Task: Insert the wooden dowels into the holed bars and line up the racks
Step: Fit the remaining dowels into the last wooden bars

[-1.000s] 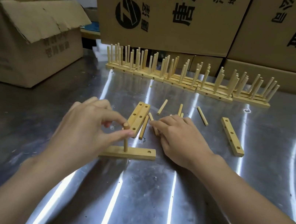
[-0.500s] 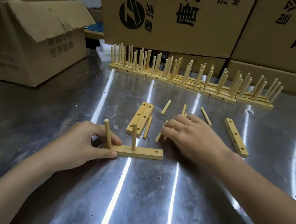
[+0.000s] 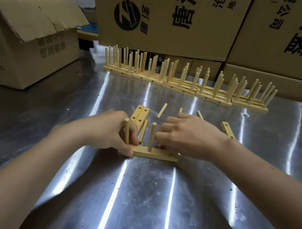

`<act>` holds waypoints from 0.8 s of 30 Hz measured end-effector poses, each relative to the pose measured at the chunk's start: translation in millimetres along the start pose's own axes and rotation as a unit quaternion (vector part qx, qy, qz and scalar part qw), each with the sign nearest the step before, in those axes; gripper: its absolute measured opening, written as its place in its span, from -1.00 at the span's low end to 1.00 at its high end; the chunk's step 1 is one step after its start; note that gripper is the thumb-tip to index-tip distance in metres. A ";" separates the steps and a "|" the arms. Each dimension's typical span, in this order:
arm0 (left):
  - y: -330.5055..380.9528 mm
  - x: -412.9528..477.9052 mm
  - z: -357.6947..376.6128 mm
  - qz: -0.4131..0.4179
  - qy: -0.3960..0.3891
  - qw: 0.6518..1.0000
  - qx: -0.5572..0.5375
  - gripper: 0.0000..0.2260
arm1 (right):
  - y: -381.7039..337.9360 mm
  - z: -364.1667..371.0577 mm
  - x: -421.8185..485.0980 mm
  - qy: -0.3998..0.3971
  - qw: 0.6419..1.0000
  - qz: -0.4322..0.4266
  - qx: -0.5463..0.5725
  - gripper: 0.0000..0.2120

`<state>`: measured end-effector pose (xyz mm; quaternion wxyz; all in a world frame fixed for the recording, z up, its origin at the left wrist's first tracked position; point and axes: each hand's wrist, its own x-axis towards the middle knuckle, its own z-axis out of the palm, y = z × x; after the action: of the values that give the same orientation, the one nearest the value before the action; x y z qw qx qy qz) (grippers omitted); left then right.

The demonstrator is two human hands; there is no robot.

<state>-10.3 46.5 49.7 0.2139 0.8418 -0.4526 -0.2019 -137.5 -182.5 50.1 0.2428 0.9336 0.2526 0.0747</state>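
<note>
The left hand [image 3: 109, 133] pinches the holed bar [image 3: 156, 153] at its left end; 2 dowels [image 3: 151, 136] stand upright beside its fingers. The right hand [image 3: 190, 136] curls over the bar's right end, and I cannot tell what it holds. A dowel entered tilted could jam and lever the bar up.

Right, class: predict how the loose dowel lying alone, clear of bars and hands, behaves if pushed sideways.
The loose dowel would probably roll, being round on the smooth metal table. It looks stiff, a short solid wooden peg, and likely light, being thin.
</note>
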 end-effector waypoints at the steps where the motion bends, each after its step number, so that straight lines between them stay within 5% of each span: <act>1: 2.5 4.1 -2.5 -0.003 -0.012 1.000 0.007 -0.83 | 4.2 -2.2 -1.9 0.035 0.999 0.025 0.022 -0.85; 3: 5.4 10.9 -3.4 -0.001 -0.016 1.000 0.014 -0.82 | 9.6 -9.5 -9.3 0.163 0.947 0.187 0.203 -0.89; 5: 5.7 14.4 0.7 0.011 0.006 1.000 0.024 -0.83 | 8.5 -16.2 -20.2 0.304 0.736 0.338 0.502 -0.91; 7: 5.1 15.3 5.4 0.022 0.030 0.999 0.032 -0.83 | 0.7 -19.7 -30.6 0.365 0.524 0.377 0.670 -0.89; 8: 4.5 15.4 7.1 0.027 0.035 0.999 0.032 -0.84 | -5.4 -17.7 -34.5 0.375 0.462 0.382 0.707 -0.88; 10: 2.7 14.7 9.0 0.037 0.043 0.998 0.021 -0.86 | -18.7 -10.5 -38.1 0.374 0.402 0.392 0.738 -0.88; 14: -1.6 10.7 9.8 0.054 0.040 0.998 -0.010 -0.87 | -36.4 6.2 -41.0 0.371 0.393 0.410 0.735 -0.86; 24: -2.4 10.2 10.1 0.061 0.031 0.997 -0.042 -0.85 | -49.9 21.5 -40.2 0.341 0.503 0.410 0.680 -0.86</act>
<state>-8.9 37.2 38.5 0.2745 0.8090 -0.4871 -0.1812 -188.2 -174.2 6.2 -0.6298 0.7129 -0.1224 0.2833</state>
